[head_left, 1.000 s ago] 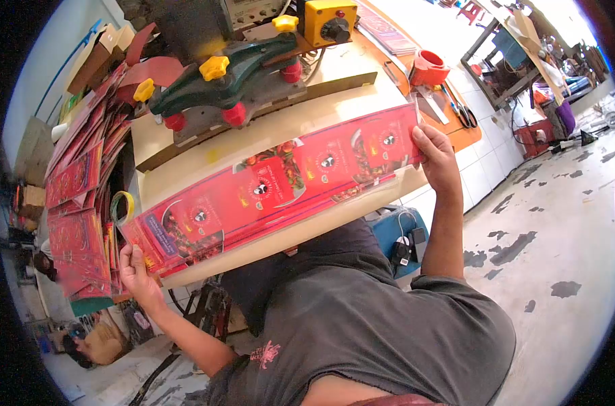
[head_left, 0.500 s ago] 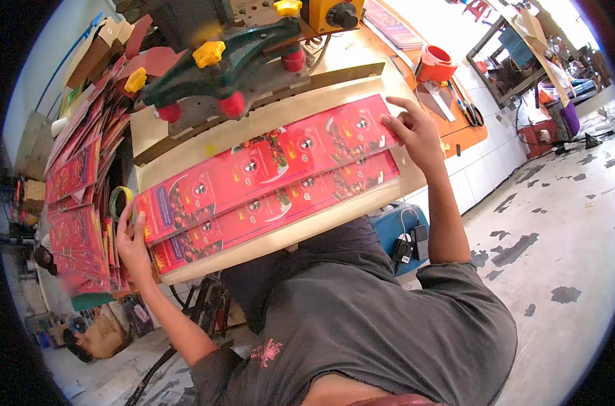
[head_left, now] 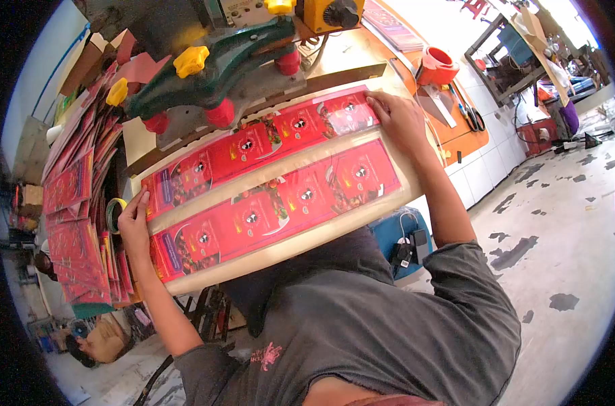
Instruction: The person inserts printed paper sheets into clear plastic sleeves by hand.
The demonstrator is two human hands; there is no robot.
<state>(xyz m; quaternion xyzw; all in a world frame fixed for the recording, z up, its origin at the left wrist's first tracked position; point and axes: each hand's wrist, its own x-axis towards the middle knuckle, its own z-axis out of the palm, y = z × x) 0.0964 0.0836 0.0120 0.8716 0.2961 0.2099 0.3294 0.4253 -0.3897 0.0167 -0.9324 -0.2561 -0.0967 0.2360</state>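
A long red printed strip with several food-label panels (head_left: pixel 246 147) is held at both ends, close under the press. My left hand (head_left: pixel 135 220) pinches its left end between thumb and fingers. At the opposite end, my right hand (head_left: pixel 397 116) has its fingers closed on the strip's edge. A second red printed strip (head_left: pixel 280 211) lies nearer my body, roughly parallel, with a pale gap between the two. Both rest on a cream-coloured board (head_left: pixel 280 252).
Beyond the board stands a dark green press (head_left: pixel 216 84) with yellow knobs and red feet. Stacked red printed sheets (head_left: pixel 70 237) are at left, beside a tape roll (head_left: pixel 115 215). A red tape dispenser (head_left: pixel 437 66) and scissors (head_left: pixel 474 118) lie on the orange table at right.
Both hands have shifted the far strip away from my body toward the press. It overlapped the near strip before; now a gap shows between them.
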